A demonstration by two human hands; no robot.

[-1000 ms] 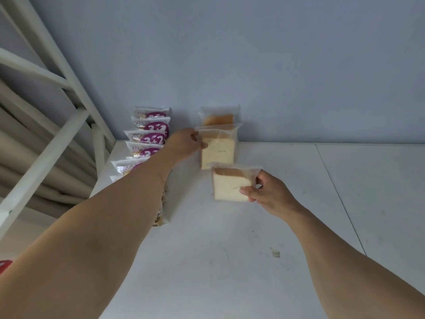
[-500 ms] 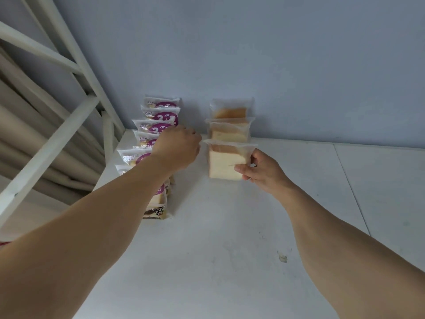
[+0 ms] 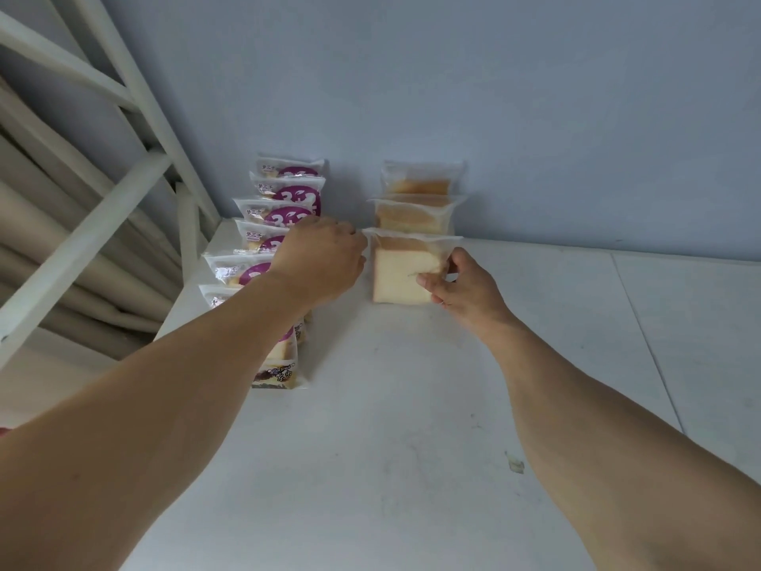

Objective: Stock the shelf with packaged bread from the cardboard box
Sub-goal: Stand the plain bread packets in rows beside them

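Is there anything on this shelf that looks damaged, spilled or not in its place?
Only a small crumb-like scrap lies loose on the white shelf, near the right forearm. The purple-label packs and clear bread packs stand in tidy rows.

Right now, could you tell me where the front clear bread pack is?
In the head view, the front clear bread pack stands mid-shelf between the left hand and right hand, right of the purple-labelled row.
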